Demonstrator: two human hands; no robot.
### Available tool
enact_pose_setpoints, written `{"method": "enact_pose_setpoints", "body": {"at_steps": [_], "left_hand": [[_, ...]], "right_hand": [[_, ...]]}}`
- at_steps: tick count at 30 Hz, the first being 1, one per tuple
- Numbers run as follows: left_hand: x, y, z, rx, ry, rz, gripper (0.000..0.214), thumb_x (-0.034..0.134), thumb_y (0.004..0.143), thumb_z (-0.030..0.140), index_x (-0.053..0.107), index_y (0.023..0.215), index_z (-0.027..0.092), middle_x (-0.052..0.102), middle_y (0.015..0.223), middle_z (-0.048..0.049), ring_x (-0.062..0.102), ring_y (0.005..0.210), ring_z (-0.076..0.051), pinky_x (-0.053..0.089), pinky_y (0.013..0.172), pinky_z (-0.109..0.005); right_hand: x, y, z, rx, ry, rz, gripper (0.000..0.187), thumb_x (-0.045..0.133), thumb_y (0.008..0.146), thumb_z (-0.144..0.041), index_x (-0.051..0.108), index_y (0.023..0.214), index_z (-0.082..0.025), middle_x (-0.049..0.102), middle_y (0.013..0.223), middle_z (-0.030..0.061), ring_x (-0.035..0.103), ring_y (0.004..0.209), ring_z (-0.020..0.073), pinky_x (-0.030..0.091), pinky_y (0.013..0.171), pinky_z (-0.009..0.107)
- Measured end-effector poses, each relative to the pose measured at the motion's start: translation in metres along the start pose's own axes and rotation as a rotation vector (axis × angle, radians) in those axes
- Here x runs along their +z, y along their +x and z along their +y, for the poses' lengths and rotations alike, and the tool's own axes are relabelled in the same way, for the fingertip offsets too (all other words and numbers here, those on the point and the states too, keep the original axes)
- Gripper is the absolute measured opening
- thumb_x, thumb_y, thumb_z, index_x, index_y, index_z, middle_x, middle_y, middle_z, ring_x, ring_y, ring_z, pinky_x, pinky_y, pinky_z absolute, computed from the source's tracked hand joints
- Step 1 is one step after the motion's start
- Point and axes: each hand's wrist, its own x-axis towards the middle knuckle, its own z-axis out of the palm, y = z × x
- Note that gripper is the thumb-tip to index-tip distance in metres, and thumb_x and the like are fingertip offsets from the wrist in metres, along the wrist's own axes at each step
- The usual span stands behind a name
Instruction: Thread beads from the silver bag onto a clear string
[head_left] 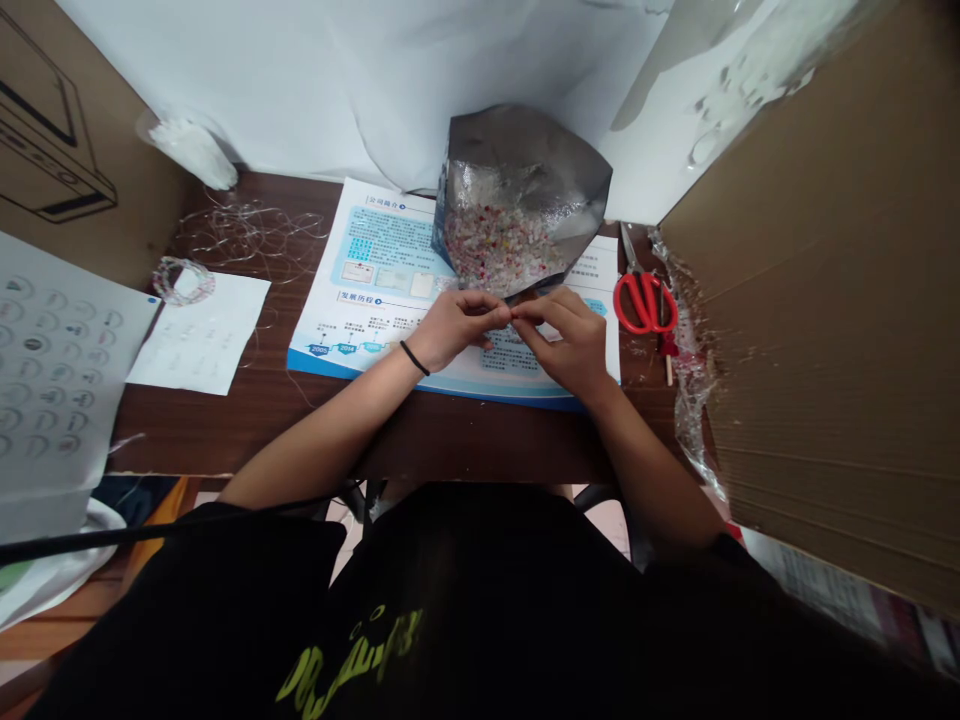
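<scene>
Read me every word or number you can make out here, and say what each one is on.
"2005" and "2014": blue tags on the printed leaflet.
"发展历程": a heading on the leaflet.
"公司简介": a heading at the leaflet's top.
The leaflet's small body text is too small to read.
The yellow-green lettering on the black T-shirt is too blurred to read.

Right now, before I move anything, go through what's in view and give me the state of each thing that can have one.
Left hand: fingers pinched against the right hand's; anything held is too small to tell.
Right hand: fingers pinched at the same spot.
Foil bag: open, upright, on the leaflet.
Beads: loose inside the bag.
Scissors: closed, lying down.
Plastic wrap: crumpled.
Leaflet: lying flat.
</scene>
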Motion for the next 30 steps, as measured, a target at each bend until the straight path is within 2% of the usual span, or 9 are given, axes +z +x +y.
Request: {"method": "enact_pose_setpoints", "body": {"at_steps": [4,10,18,25,28,30], "left_hand": [[-0.004,-0.001,0.008,0.091,-0.019,-0.011,0.031,0.069,0.07,0.042,0.056,0.077,0.015,0.062,0.079,-0.0032,0.058,0.07,-0.009,0.044,0.051,-0.017],[-0.016,0.001,0.016,0.218,-0.013,0.15,0.027,0.058,0.08,0.044,0.052,0.083,0.019,0.059,0.075,-0.0007,0.058,0.067,-0.009,0.044,0.054,-0.019],[-0.025,0.005,0.022,0.292,-0.07,0.241,0.034,0.057,0.076,0.054,0.051,0.087,0.022,0.054,0.072,0.001,0.057,0.071,-0.01,0.044,0.058,-0.02],[-0.024,0.003,0.022,0.29,0.075,0.267,0.037,0.051,0.079,0.058,0.052,0.087,0.023,0.053,0.074,-0.0003,0.056,0.077,-0.012,0.043,0.066,-0.024],[-0.018,0.001,0.018,0.328,0.107,0.228,0.035,0.054,0.078,0.056,0.054,0.082,0.021,0.055,0.075,-0.0009,0.055,0.076,-0.012,0.043,0.069,-0.026],[-0.013,0.0,0.015,0.352,0.17,0.173,0.032,0.059,0.076,0.051,0.056,0.077,0.019,0.058,0.079,-0.0021,0.055,0.077,-0.013,0.043,0.072,-0.027]], "right_hand": [[-0.003,0.003,0.002,0.034,-0.028,-0.06,0.009,0.054,0.082,-0.026,0.062,0.079,-0.021,0.063,0.071,0.0008,0.056,0.07,0.0148,0.044,0.071,0.032],[-0.001,0.003,0.014,0.058,-0.056,-0.235,0.007,0.052,0.078,-0.022,0.059,0.078,-0.021,0.064,0.079,0.0021,0.055,0.078,0.0174,0.04,0.075,0.033],[0.002,-0.001,0.02,0.095,-0.219,-0.428,0.009,0.05,0.079,-0.022,0.058,0.083,-0.021,0.065,0.087,0.0039,0.053,0.089,0.0213,0.031,0.083,0.038],[0.004,-0.006,0.027,0.062,-0.266,-0.357,0.005,0.055,0.079,-0.025,0.058,0.082,-0.023,0.066,0.086,0.0029,0.053,0.089,0.0225,0.033,0.081,0.04],[-0.001,-0.003,0.028,0.083,-0.201,-0.324,0.017,0.054,0.082,-0.036,0.059,0.092,-0.023,0.067,0.093,0.0041,0.055,0.093,0.0229,0.037,0.083,0.041],[-0.006,0.001,0.027,0.119,-0.104,-0.249,0.026,0.05,0.085,-0.041,0.058,0.101,-0.022,0.067,0.096,0.005,0.056,0.094,0.0217,0.04,0.084,0.04]]}}
